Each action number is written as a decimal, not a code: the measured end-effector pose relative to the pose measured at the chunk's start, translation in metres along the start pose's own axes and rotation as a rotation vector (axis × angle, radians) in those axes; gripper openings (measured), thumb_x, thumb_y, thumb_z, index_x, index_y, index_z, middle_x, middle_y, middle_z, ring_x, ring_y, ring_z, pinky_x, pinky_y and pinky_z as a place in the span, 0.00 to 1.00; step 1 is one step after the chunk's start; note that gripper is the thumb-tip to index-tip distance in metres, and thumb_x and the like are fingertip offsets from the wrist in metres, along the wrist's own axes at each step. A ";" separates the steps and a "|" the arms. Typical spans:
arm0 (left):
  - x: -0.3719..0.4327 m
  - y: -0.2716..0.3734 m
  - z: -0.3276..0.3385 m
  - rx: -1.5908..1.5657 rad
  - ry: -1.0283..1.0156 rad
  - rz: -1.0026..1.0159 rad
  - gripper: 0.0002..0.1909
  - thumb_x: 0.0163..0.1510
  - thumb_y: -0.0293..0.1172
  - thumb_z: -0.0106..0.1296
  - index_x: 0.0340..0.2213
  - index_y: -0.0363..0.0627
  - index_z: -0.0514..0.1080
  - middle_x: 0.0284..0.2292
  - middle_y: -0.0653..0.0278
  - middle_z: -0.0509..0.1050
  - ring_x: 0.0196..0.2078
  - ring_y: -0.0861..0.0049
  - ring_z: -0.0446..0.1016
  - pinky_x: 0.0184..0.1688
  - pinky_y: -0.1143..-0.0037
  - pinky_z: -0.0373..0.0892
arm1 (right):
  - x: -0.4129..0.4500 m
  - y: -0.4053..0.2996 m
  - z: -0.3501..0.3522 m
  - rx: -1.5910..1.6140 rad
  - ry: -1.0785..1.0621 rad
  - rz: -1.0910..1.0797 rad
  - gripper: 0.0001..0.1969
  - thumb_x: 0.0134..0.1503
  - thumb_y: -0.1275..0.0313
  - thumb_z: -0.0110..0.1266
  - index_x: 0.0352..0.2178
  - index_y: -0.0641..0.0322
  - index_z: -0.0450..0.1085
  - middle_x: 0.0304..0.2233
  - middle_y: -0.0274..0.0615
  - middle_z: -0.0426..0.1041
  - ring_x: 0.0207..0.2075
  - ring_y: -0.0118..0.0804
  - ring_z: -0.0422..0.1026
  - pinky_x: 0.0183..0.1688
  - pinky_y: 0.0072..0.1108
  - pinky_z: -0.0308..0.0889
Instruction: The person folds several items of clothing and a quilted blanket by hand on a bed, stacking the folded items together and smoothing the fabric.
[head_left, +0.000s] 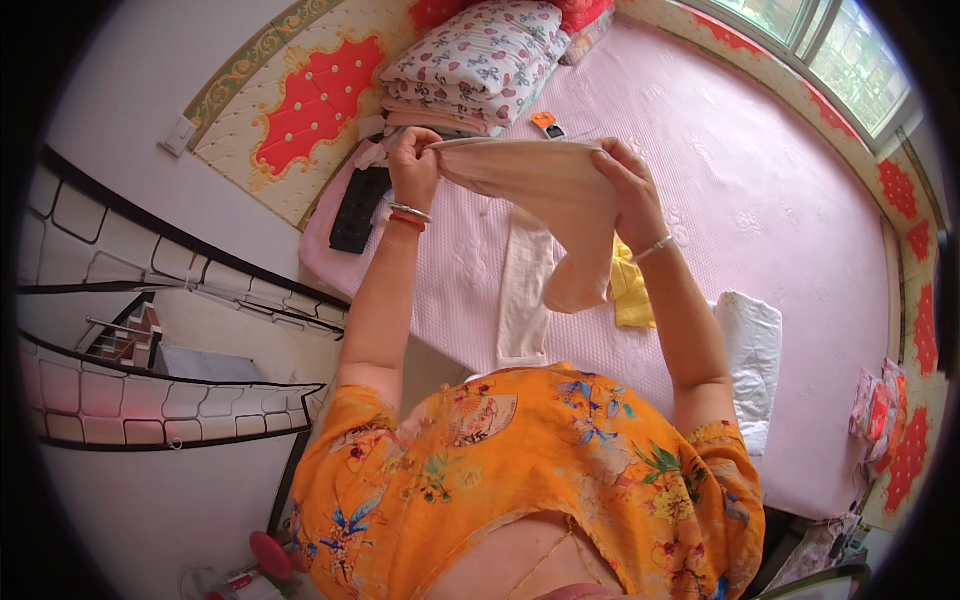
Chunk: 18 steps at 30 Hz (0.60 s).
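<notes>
A beige cloth garment (555, 187) is stretched between my two hands above the bed. My left hand (414, 159) pinches its gathered end, while my right hand (631, 191) grips the opposite upper corner. From the right side a loose part of the fabric hangs down. Beneath it a folded cream garment (526, 300) lies lengthwise on the pink quilted bed cover (450, 292). A yellow folded cloth (631, 296) rests below my right wrist, partly hidden by the hanging fabric. Right of my right forearm lies a white folded cloth (752, 360).
Folded heart-print bedding (480, 64) is stacked at the bed's far left. Near it lie a black flat object (361, 210) and a small orange-and-black item (547, 124). Pink-and-red packets (877, 405) sit by the right edge. A black-framed rack with netting (180, 405) stands on the left.
</notes>
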<state>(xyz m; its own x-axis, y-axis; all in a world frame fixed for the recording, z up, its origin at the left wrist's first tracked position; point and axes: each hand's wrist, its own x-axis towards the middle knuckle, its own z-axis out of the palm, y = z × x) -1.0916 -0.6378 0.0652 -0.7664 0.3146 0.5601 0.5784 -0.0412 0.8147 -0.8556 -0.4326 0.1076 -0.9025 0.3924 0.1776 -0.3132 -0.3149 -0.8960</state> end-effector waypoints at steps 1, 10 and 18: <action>-0.005 -0.008 0.000 -0.156 0.029 -0.181 0.08 0.49 0.14 0.42 0.27 0.38 0.70 0.25 0.66 0.75 0.25 0.78 0.72 0.29 0.80 0.67 | -0.001 0.004 0.003 -0.003 0.011 0.007 0.09 0.57 0.66 0.49 0.34 0.61 0.69 0.28 0.31 0.71 0.29 0.19 0.68 0.31 0.14 0.64; -0.035 0.000 0.033 -0.856 -0.107 -0.507 0.08 0.54 0.16 0.43 0.35 0.40 0.69 0.32 0.64 0.72 0.35 0.80 0.71 0.41 0.81 0.68 | -0.012 0.050 -0.038 -0.308 0.060 0.143 0.06 0.53 0.69 0.49 0.28 0.61 0.69 0.23 0.27 0.66 0.26 0.17 0.63 0.28 0.12 0.60; -0.062 -0.017 0.041 -1.048 -0.286 -0.805 0.08 0.58 0.24 0.43 0.40 0.39 0.66 0.34 0.60 0.74 0.36 0.78 0.74 0.39 0.79 0.72 | -0.006 0.060 -0.051 -0.410 -0.021 0.254 0.14 0.59 0.63 0.46 0.31 0.64 0.71 0.25 0.32 0.71 0.27 0.22 0.69 0.31 0.15 0.66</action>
<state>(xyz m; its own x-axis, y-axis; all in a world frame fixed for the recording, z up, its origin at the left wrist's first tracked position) -1.0428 -0.6179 0.0110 -0.6298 0.7737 -0.0690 -0.5820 -0.4112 0.7016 -0.8533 -0.4095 0.0319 -0.9424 0.3284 -0.0631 0.0564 -0.0297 -0.9980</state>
